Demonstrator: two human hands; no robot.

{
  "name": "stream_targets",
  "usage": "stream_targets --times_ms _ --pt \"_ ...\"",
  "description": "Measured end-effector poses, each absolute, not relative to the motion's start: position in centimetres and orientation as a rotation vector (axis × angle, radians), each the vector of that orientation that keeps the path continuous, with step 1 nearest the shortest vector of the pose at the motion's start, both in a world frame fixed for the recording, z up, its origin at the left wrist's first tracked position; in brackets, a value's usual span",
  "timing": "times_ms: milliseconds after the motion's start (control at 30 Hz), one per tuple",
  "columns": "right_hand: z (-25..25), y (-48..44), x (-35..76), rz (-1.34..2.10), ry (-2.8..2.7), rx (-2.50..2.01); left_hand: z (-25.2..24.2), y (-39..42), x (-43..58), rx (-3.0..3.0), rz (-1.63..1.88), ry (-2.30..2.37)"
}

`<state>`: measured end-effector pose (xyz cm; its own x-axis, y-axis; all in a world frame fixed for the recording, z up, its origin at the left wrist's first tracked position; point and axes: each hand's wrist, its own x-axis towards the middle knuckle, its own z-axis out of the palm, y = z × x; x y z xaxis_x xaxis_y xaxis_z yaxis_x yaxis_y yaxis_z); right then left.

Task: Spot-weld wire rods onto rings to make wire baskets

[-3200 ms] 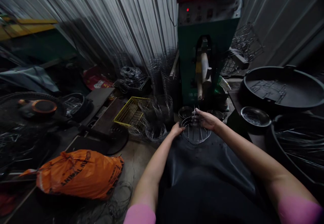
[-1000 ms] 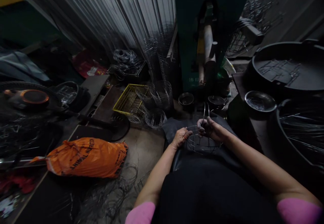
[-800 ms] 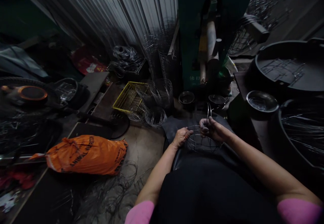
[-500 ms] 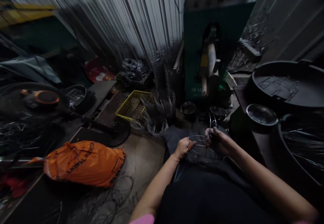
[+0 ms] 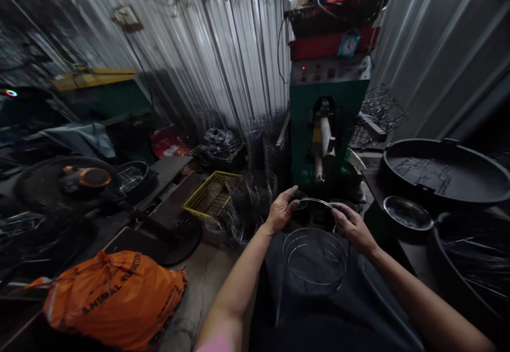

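Both my hands are raised above my dark apron (image 5: 319, 315), in front of the green machine. Between them is a thin, shiny wire ring (image 5: 316, 200), with only its curved upper part plainly showing. My left hand (image 5: 281, 211) is closed on its left side, thumb towards the wire. On the other side, my right hand (image 5: 354, 229) pinches the ring between thumb and fingers. Below the hands, a round wire frame (image 5: 286, 254) made of thin hoops rests on the apron over my lap, touched by neither hand as far as I can see.
Ahead stands a green welding-type machine (image 5: 300, 129) with protruding rods. A yellow wire basket (image 5: 191, 206) and wire-mesh cylinders (image 5: 261, 185) are left of it. An orange sack (image 5: 119, 293) and a fan (image 5: 59, 182) lie further left. To the right are black round trays (image 5: 474, 195) and a metal dish (image 5: 408, 214).
The view has tilted up, showing more of the machine. My hands have left the round frame on my lap and moved forward, and the wire ring is now stretched between both.
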<state>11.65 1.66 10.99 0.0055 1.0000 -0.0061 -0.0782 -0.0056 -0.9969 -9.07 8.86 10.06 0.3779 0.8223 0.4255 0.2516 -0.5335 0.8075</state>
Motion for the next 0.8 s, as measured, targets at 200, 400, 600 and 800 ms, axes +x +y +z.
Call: stream_targets --times_ms 200,400,600,800 --pt "9.3 5.0 14.6 0.824 -1.21 -1.376 9.2 12.5 -5.1 1.857 0.926 0.759" --pt "6.0 8.4 17.0 0.42 -1.583 -1.391 7.0 14.5 -3.6 1.924 0.852 0.818" --pt "3.9 10.9 17.8 0.16 -1.87 -1.453 6.2 15.9 -3.4 2.021 0.815 0.856" --pt "3.9 12.2 18.3 -0.154 -2.15 -1.768 6.3 16.8 -3.0 2.188 0.728 0.955"
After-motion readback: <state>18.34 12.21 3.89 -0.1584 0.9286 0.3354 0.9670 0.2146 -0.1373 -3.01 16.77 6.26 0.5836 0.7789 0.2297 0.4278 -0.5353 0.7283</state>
